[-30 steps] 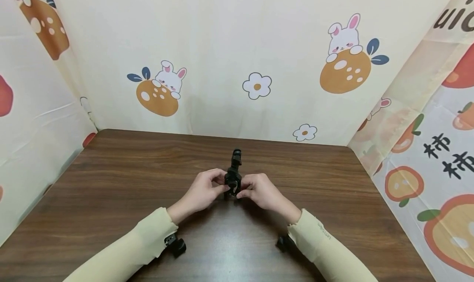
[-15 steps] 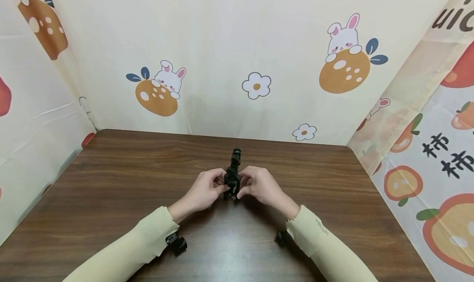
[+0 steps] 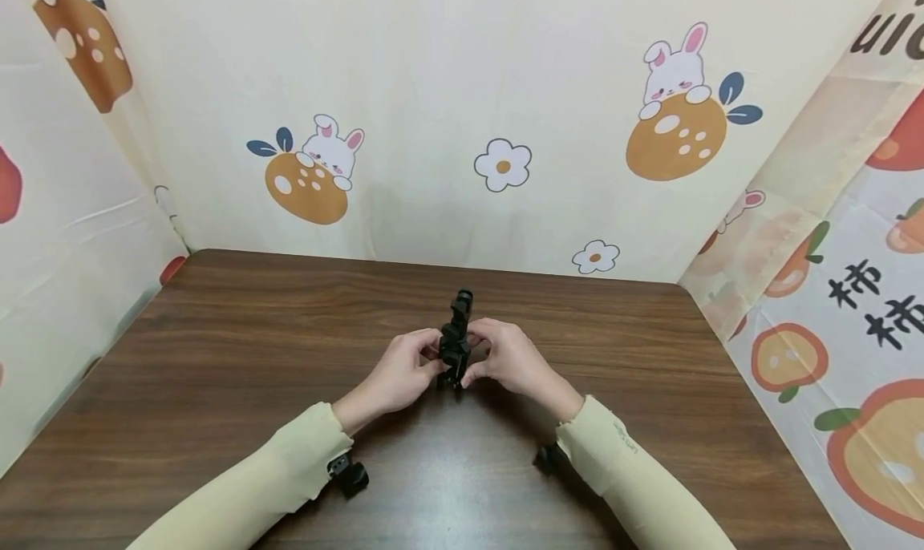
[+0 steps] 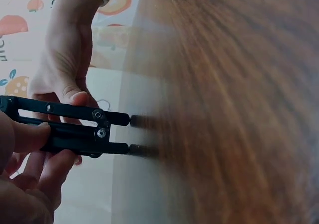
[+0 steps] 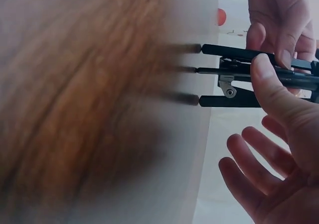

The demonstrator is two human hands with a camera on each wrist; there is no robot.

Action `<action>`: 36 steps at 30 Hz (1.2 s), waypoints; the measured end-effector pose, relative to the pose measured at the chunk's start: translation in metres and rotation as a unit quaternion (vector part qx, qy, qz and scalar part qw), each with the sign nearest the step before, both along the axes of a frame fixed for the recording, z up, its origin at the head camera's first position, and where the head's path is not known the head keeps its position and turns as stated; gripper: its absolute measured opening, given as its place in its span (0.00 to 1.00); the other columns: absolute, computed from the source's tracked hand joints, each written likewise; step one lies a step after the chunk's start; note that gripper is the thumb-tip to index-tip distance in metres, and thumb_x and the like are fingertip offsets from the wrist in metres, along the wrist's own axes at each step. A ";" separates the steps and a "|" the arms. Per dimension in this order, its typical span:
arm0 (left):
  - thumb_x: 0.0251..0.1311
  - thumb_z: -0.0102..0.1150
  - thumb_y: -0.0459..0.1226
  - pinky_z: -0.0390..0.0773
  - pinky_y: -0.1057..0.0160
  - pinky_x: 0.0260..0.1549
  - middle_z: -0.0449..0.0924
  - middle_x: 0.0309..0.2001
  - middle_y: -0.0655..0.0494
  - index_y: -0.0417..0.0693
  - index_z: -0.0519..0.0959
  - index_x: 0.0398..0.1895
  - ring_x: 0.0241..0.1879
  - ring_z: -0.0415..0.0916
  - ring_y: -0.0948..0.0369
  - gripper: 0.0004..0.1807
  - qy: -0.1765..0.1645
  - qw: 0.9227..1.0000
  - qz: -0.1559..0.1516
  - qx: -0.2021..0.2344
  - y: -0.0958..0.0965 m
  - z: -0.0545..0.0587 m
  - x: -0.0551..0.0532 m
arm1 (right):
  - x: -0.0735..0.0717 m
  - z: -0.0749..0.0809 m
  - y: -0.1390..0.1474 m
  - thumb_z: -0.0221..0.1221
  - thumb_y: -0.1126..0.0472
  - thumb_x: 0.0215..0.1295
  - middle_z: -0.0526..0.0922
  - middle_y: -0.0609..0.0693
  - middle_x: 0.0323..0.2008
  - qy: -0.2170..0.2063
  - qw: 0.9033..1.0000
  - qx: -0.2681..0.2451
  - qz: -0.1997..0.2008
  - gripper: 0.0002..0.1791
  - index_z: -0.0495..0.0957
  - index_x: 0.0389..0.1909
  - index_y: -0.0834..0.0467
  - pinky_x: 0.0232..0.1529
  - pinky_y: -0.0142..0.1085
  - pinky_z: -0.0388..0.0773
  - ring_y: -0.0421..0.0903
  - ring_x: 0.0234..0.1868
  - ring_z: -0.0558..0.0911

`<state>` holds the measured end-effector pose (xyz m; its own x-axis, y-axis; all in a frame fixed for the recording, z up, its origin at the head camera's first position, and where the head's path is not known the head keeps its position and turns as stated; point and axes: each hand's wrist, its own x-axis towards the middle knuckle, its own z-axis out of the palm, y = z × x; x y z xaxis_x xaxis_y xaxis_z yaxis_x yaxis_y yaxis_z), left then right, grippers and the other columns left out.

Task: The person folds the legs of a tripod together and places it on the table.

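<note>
The left hand (image 4: 27,196) pinches a black stand (image 4: 79,131), whose tips touch the table (image 4: 244,109). The right hand's (image 4: 62,67) thumb meets its side.

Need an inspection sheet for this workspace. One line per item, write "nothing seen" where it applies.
Surface: dark brown wood-grain table, slightly reflective.
Job's things: black stand, roughly upright, three legs showing in the right wrist view; feet appear to meet the tabletop.
Clutter: nothing seen, apart from worn wrist devices.
Hands: left hand grips the stand; right hand has its thumb against it, fingers spread.
Cables: nothing seen.
Surroundings: pale curtains printed with rabbits, fruit and flowers.
</note>
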<state>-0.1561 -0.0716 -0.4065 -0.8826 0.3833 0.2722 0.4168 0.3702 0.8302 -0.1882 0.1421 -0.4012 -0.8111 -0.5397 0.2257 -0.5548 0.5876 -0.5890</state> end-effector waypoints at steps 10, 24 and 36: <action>0.59 0.66 0.26 0.79 0.51 0.44 0.85 0.36 0.56 0.47 0.83 0.36 0.41 0.80 0.58 0.08 0.000 1.000 0.003 0.009 -0.004 -0.001 -0.001 | 0.004 -0.001 0.002 0.78 0.61 0.46 0.86 0.46 0.44 -0.099 0.995 -0.025 0.021 0.27 0.82 0.50 0.56 0.47 0.40 0.81 0.46 0.46 0.85; 0.61 0.62 0.23 0.79 0.53 0.48 0.86 0.40 0.58 0.45 0.85 0.43 0.46 0.81 0.59 0.12 -0.029 0.999 -0.007 0.013 -0.006 0.003 -0.003 | 0.005 -0.002 0.002 0.68 0.62 0.63 0.86 0.40 0.37 -0.095 0.994 -0.051 0.004 0.05 0.84 0.38 0.51 0.42 0.36 0.80 0.38 0.41 0.84; 0.60 0.63 0.25 0.75 0.47 0.53 0.85 0.43 0.56 0.46 0.84 0.50 0.50 0.80 0.55 0.16 -0.049 0.998 0.026 0.025 -0.012 -0.001 -0.007 | 0.009 -0.001 0.000 0.70 0.59 0.60 0.86 0.37 0.30 -0.048 0.998 -0.021 -0.026 0.08 0.81 0.26 0.48 0.33 0.33 0.76 0.35 0.32 0.79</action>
<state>-0.1635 -0.0835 -0.4080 -0.9244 0.3241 0.2010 0.3139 0.3473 0.8837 -0.1788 0.1416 -0.4019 -0.8569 -0.4879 0.1666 -0.4635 0.5874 -0.6634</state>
